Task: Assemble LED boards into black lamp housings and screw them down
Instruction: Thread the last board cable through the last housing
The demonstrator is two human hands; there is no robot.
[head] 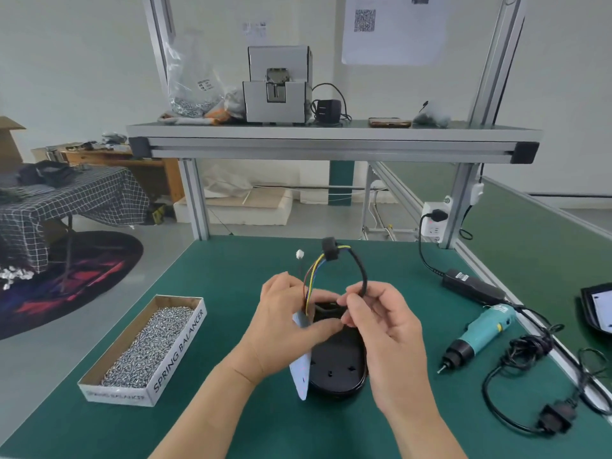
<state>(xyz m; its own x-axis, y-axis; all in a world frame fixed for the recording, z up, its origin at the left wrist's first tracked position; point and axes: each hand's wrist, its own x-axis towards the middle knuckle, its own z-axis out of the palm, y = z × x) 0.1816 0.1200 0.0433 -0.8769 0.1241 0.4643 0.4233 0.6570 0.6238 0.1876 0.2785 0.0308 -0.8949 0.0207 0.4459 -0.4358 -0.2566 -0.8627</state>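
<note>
i see a dark green worktop (231, 425). the lamp housing (341, 366) is glossy black, the led board (301, 372) white. the wires (313, 273) run yellow, blue and red beside a black cable (363, 276). the screwdriver (486, 329) is teal with a black nose. silver screws (149, 342) fill a white box (178, 347) lettered in black. a navy tablecloth (92, 193) carries a white grid.

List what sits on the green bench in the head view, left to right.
Box of screws → black lamp housing → electric screwdriver → black tray at the right edge.
</note>
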